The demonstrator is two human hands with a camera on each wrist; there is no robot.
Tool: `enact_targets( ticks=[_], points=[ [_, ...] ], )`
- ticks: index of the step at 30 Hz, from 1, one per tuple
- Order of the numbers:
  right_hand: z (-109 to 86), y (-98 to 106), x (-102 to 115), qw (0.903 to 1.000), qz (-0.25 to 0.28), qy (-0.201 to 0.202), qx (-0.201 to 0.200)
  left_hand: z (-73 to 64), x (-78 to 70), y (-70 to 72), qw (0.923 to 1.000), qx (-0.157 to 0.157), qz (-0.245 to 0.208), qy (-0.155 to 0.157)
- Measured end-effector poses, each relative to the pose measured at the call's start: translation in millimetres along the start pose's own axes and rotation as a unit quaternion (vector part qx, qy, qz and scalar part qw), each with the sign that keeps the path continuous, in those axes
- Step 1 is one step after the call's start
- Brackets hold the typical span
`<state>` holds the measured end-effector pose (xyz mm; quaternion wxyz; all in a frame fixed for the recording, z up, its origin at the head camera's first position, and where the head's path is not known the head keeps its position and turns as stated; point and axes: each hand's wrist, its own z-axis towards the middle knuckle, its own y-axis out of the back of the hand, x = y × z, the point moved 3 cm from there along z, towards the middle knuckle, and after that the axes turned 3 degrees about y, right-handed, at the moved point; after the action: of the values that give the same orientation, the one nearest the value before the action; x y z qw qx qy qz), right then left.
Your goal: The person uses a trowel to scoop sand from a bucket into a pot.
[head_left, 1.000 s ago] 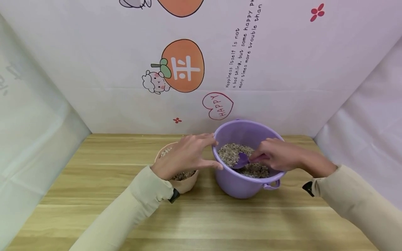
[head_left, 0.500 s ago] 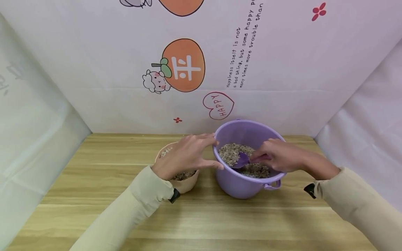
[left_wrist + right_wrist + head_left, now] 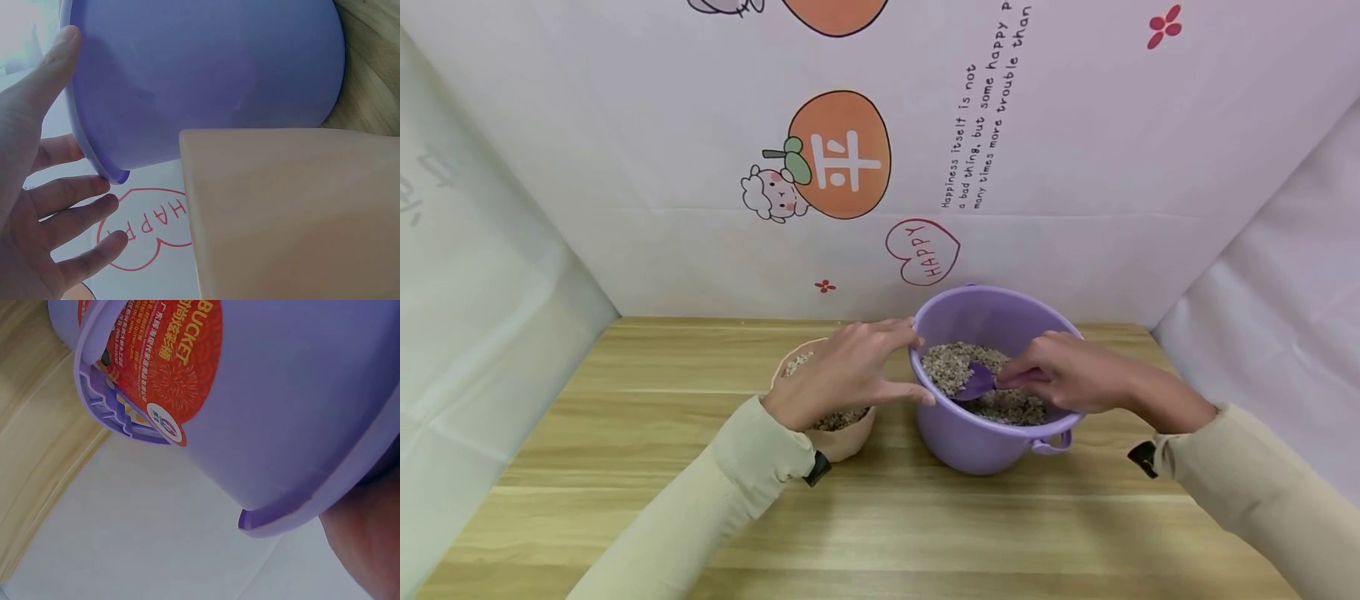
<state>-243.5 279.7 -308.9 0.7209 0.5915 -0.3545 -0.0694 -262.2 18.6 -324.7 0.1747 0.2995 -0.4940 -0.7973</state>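
A purple bucket stands on the table with speckled tan and grey grains inside. My right hand reaches over its rim and grips the handle of a small purple scoop, whose blade lies against the grains. In the right wrist view, the bucket's wall hides most of that hand. My left hand touches the rim from the left, fingers spread and thumb extended; fingertips lie along the rim in the left wrist view. Under the left wrist sits a peach-coloured container with similar grains, partly hidden by the hand.
The wooden table ends at a white printed backdrop close behind the bucket. White fabric sides stand left and right. A purple handle sticks out at the bucket's front right; a red label is on its wall.
The view shifts very slightly. Both hands, the scoop, the bucket and the peach container hold nearly the same places.
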Motion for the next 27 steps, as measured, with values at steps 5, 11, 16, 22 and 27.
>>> enact_targets(
  ticks=[5,11,16,22,27],
  points=[
    [0.2,-2.5,-3.4,0.9999,0.008,-0.01,-0.004,-0.8,0.9,-0.6,1.0,-0.002,0.002,-0.001],
    [0.6,-2.9,-5.0,0.9998,0.008,-0.015,-0.003,-1.6,1.5,-0.1,1.0,-0.003,0.004,0.0],
    [-2.5,-2.2,-6.6,0.9998,0.01,-0.015,-0.008,-1.2,0.7,-0.1,0.9999,-0.008,0.002,-0.009],
    [-6.4,-1.5,-7.4,0.9995,0.02,-0.019,-0.012,-1.0,1.0,-1.0,0.9999,-0.009,-0.006,-0.011],
    [-7.7,-0.6,-7.0,0.999,0.032,-0.027,-0.018,-0.7,1.7,-1.3,0.9998,-0.012,-0.003,-0.015]
  ],
)
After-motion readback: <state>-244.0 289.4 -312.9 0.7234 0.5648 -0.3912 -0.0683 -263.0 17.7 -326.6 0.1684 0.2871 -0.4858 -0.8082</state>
